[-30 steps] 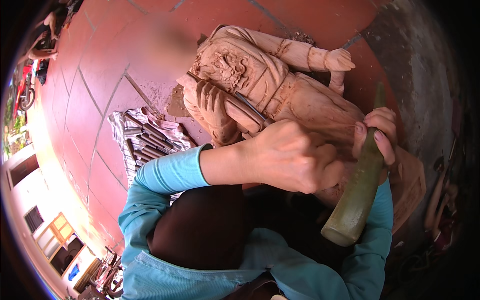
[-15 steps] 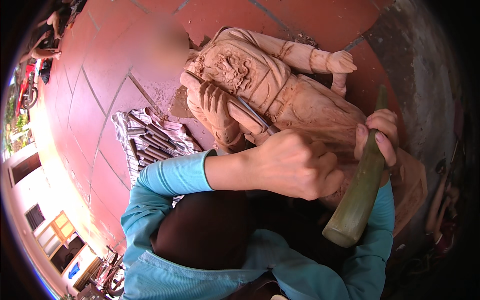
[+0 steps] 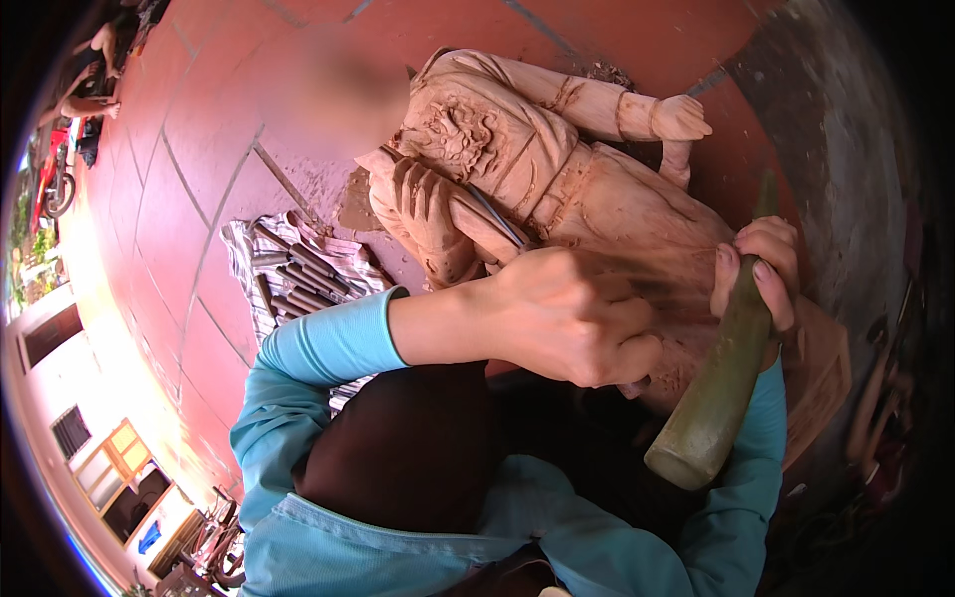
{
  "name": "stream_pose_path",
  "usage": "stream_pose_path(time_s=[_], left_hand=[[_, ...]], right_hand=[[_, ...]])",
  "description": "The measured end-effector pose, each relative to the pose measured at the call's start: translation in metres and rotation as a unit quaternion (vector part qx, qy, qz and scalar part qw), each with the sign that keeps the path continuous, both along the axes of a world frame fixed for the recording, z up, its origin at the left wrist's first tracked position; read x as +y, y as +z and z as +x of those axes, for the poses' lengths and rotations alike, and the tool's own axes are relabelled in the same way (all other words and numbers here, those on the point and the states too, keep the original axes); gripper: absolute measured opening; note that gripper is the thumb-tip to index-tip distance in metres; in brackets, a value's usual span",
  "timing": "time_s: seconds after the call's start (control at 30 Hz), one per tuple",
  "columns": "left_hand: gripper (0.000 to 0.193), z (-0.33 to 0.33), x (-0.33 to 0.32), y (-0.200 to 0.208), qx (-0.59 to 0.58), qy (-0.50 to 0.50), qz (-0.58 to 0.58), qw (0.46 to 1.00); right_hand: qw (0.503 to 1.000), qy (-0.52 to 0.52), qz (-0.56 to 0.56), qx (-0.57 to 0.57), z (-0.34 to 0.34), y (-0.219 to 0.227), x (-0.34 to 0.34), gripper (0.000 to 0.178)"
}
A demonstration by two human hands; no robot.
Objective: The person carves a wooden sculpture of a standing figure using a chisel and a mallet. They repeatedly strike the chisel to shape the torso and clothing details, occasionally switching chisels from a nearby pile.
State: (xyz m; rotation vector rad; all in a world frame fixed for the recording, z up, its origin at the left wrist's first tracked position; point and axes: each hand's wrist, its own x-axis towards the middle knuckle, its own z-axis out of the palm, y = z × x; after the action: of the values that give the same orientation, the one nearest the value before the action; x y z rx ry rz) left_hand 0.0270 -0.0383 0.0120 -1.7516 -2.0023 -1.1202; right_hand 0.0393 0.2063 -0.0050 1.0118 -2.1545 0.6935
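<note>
A carved wooden statue point(image 3: 637, 189) of a robed figure lies on its back in front of me, with a relief face on its chest. Closed in a fist above its lower body, my left hand point(image 3: 577, 316) grips a carving chisel point(image 3: 497, 217). The chisel's metal blade reaches up-left along the carved bar by the statue's hand; its handle is mostly hidden in my fist. At the right, my right hand point(image 3: 764, 264) is wrapped round the thin end of a tapered green mallet point(image 3: 711, 403). The mallet's thick end hangs down toward me, apart from the chisel.
Several dark-handled tools point(image 3: 303, 279) lie on a striped cloth point(image 3: 242, 244) to the left. Wood shavings are scattered over the red tiled floor point(image 3: 189, 249). A person's legs point(image 3: 95, 104) and a red motorbike point(image 3: 55, 179) show at the far left.
My left hand has shifted left and slightly up with the chisel, sliding its blade along the carved bar. My right hand and the mallet have moved a little to the right.
</note>
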Motion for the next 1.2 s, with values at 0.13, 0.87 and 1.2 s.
stream_pose_path(time_s=[0.13,0.87,1.2], left_hand=[[0.016,0.0,-0.004,0.012,0.009,-0.011,-0.052,0.999],[0.017,0.008,-0.005,0.022,-0.049,-0.021,-0.041,0.998],[0.016,0.002,0.002,0.013,-0.026,-0.005,-0.043,0.999]], right_hand=[[0.998,0.008,-0.052,-0.025,0.002,-0.003,0.001,0.052],[1.0,0.012,0.009,-0.005,-0.003,0.001,-0.002,0.048],[0.999,0.012,-0.032,-0.019,0.0,-0.004,-0.001,0.051]])
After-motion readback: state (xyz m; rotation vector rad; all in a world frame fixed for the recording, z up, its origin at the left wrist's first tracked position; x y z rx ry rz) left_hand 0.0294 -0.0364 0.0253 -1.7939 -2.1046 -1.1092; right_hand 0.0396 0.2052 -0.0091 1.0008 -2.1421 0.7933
